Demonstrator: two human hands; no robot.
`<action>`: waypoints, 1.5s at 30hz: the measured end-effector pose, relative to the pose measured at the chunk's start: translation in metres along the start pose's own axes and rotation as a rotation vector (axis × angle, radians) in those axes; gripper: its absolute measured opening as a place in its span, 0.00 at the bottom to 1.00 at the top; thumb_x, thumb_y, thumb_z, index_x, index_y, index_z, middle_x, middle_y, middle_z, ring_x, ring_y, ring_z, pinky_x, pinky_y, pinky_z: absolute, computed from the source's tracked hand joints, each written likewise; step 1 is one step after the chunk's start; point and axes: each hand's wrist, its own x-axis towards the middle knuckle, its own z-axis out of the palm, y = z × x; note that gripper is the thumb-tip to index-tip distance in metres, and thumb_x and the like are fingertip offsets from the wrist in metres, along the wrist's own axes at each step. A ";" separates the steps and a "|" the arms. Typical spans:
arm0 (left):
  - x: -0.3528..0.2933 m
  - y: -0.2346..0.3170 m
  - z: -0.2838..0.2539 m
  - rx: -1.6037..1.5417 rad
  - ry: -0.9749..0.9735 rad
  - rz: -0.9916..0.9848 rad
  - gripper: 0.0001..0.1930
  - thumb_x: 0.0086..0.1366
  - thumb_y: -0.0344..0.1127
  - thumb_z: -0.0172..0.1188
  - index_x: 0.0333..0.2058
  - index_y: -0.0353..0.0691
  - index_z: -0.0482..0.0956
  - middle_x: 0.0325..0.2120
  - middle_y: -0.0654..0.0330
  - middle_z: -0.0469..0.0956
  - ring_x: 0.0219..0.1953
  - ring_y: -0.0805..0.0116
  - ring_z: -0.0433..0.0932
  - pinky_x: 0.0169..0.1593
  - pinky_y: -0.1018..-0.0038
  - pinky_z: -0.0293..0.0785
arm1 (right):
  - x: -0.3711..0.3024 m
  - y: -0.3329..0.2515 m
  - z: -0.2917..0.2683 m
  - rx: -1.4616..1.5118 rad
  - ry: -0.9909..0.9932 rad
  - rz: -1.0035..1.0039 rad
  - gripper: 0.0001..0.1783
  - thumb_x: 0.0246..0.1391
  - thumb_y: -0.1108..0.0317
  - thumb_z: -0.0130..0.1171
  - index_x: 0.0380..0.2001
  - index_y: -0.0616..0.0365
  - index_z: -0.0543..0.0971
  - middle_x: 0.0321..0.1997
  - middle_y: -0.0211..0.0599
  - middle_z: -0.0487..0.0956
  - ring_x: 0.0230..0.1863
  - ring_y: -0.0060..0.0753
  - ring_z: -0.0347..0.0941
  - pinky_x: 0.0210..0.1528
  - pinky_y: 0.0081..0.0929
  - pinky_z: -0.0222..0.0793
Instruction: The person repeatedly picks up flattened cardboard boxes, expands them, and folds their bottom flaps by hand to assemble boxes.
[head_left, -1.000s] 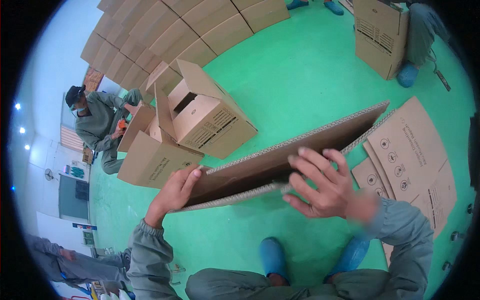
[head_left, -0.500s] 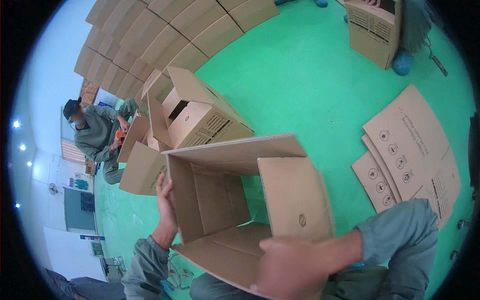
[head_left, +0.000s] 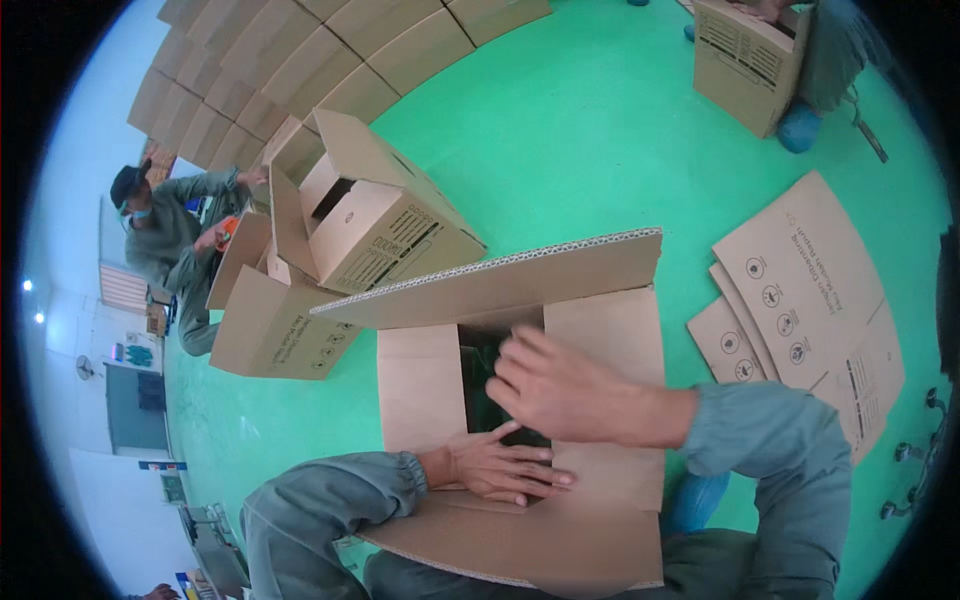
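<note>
An open brown cardboard box [head_left: 610, 470] stands between my knees. Its left flap [head_left: 425, 375] and right flap [head_left: 605, 345] are folded inward, leaving a dark gap in the middle. The far flap [head_left: 510, 280] sticks up, and the near flap [head_left: 470, 530] slants out toward my lap. My left hand [head_left: 505, 467] lies with fingers spread across the near end of the gap. Just above the gap is my right hand [head_left: 565, 390], its fingers curled into a loose fist with nothing visible in them.
More half-open boxes [head_left: 395, 235] stand at the far left, where a co-worker [head_left: 165, 235] sits holding something orange. Stacked cartons [head_left: 300, 60] line the back. Flattened cardboard sheets [head_left: 810, 280] lie on the green floor to my right. Another person's box [head_left: 745, 65] is at the far right.
The box has turned more upright, and its left flap now lies folded in. My left hand has moved from the box's outer left side to the gap; my right hand has risen over it.
</note>
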 end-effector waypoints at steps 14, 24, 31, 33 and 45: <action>0.029 0.021 -0.033 -0.293 -0.410 -0.193 0.31 0.72 0.60 0.40 0.70 0.59 0.54 0.72 0.65 0.50 0.74 0.61 0.43 0.72 0.43 0.32 | -0.038 0.009 -0.050 0.389 -0.246 0.070 0.43 0.62 0.32 0.37 0.71 0.50 0.56 0.74 0.54 0.52 0.76 0.53 0.45 0.74 0.61 0.31; 0.105 0.104 -0.157 0.001 -0.424 -0.473 0.38 0.66 0.65 0.48 0.67 0.47 0.60 0.66 0.50 0.58 0.65 0.46 0.57 0.63 0.42 0.53 | -0.043 0.047 -0.024 0.136 -0.069 0.662 0.24 0.56 0.51 0.55 0.47 0.59 0.79 0.40 0.49 0.80 0.49 0.49 0.73 0.63 0.54 0.53; 0.074 -0.011 -0.092 0.164 0.072 -0.817 0.51 0.57 0.73 0.52 0.71 0.48 0.52 0.72 0.47 0.42 0.72 0.36 0.39 0.66 0.29 0.31 | -0.034 0.038 -0.013 0.144 0.105 0.664 0.20 0.50 0.55 0.62 0.39 0.61 0.79 0.35 0.46 0.80 0.41 0.45 0.74 0.53 0.46 0.59; 0.084 -0.035 -0.080 0.173 0.078 -0.841 0.50 0.56 0.73 0.52 0.70 0.47 0.55 0.72 0.45 0.42 0.72 0.32 0.36 0.65 0.30 0.29 | -0.034 0.035 -0.011 0.103 0.161 0.698 0.20 0.50 0.55 0.62 0.38 0.61 0.80 0.34 0.45 0.80 0.40 0.45 0.74 0.52 0.45 0.60; 0.122 0.084 0.012 1.035 -0.236 0.261 0.29 0.67 0.45 0.41 0.63 0.39 0.68 0.65 0.50 0.64 0.69 0.56 0.59 0.74 0.54 0.38 | -0.050 0.039 -0.042 -0.021 0.003 0.902 0.21 0.54 0.53 0.58 0.37 0.63 0.79 0.34 0.50 0.81 0.39 0.52 0.76 0.51 0.47 0.64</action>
